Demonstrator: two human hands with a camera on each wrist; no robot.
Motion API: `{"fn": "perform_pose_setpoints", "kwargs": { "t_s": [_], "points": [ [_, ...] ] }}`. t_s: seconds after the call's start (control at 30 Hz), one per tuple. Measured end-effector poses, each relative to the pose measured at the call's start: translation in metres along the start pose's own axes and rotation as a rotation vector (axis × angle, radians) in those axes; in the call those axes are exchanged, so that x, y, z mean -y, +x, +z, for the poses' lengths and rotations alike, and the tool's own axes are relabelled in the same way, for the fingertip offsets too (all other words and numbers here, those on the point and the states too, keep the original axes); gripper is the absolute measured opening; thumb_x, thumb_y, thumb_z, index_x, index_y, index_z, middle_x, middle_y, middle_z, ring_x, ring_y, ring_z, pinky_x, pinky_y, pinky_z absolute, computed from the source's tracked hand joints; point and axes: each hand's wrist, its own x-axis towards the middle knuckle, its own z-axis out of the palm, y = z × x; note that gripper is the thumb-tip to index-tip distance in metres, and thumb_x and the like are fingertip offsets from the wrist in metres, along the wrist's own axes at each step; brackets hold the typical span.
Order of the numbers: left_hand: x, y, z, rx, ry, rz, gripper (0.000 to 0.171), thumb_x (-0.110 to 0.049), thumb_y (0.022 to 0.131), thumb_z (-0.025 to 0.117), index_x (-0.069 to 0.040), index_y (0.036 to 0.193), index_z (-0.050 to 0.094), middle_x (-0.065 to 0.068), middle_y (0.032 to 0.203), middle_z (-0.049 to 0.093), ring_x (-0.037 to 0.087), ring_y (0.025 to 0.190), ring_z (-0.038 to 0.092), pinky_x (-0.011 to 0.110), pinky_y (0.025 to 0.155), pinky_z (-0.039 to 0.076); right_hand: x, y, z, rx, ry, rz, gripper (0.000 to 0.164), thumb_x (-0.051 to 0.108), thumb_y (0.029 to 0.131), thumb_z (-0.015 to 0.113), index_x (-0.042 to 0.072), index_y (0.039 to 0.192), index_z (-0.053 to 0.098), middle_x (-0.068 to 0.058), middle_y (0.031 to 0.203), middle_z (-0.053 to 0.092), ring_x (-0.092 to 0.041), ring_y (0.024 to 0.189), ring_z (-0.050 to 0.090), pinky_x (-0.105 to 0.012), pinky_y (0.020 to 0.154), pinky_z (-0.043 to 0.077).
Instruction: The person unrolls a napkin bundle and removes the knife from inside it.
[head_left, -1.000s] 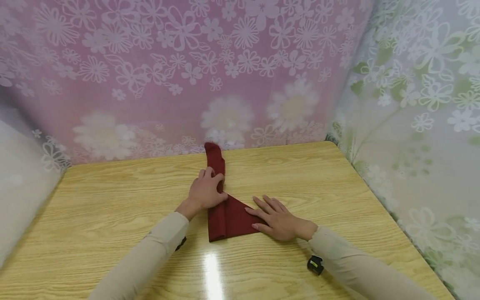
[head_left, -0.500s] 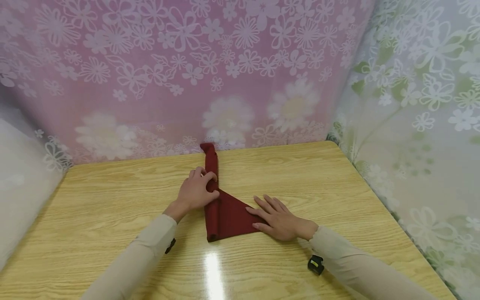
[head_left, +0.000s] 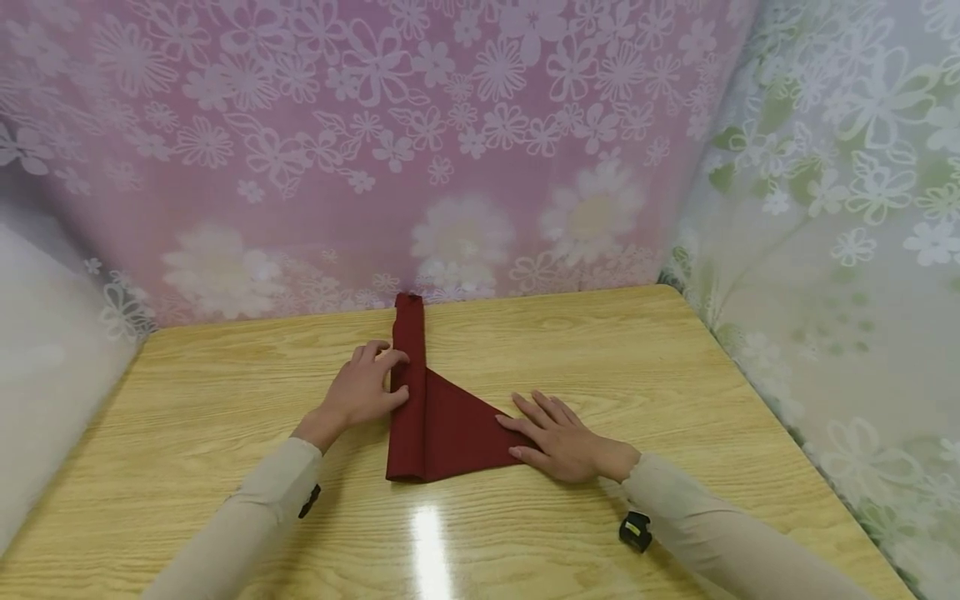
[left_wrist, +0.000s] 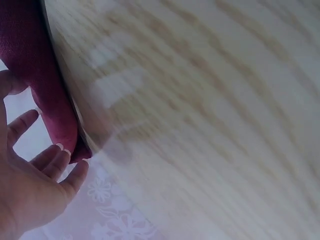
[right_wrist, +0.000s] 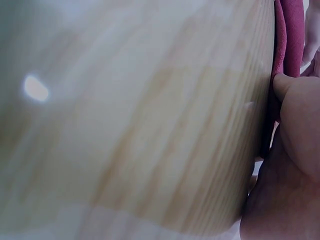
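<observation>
Left hand, fingers apart, seemingly touching red cloth; right hand flat on it.

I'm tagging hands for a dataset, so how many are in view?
2. The left hand is at the left edge of the red cloth; the right hand rests over its right corner. No others show.

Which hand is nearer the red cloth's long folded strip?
Left: the left hand touches the folded strip, while the right hand rests right of it, on the cloth's tapering end.
</observation>
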Motion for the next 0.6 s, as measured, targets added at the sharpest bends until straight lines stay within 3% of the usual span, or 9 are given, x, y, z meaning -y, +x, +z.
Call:
{"fn": "perform_pose_setpoints", "kwargs": {
  "t_s": [0.27, 0.37, 0.6],
  "points": [
    [-0.003, 0.000, -0.002, -0.014, 0.116, 0.131, 0.046, -0.032, 0.096, 0.055, -0.015, 0.139, 0.052, 0.018, 0.147, 0.037, 0.036, 0.133, 0.035, 0.056, 0.101, 0.034, 0.003, -0.002, -0.004, 0.010, -0.009, 0.001, 0.054, 0.043, 0.104, 0.032, 0.019, 0.152, 0.030, -0.016, 0.158, 0.010, -0.041, 0.142, 0.003, -0.058, 0.111, 0.006],
    [-0.008, 0.003, -0.001, 0.012, 0.163, 0.167, 0.048, -0.037, 0.099, 0.048, -0.015, 0.142, 0.049, 0.016, 0.150, 0.033, 0.033, 0.137, 0.030, 0.054, 0.105, 0.030, 0.004, -0.002, -0.005, 0.008, -0.003, -0.003, 0.053, 0.041, 0.104, 0.034, 0.017, 0.152, 0.030, -0.017, 0.157, 0.011, -0.042, 0.142, 0.004, -0.059, 0.110, 0.007],
    [-0.017, 0.010, 0.006, 0.128, 0.201, 0.139, 0.056, -0.052, 0.100, 0.036, -0.021, 0.147, 0.041, 0.012, 0.156, 0.021, 0.028, 0.143, 0.016, 0.052, 0.112, 0.019, 0.005, -0.003, -0.007, 0.021, -0.014, -0.002, 0.053, 0.042, 0.104, 0.033, 0.019, 0.152, 0.029, -0.016, 0.158, 0.009, -0.041, 0.142, 0.003, -0.059, 0.111, 0.006]
  ]
}}
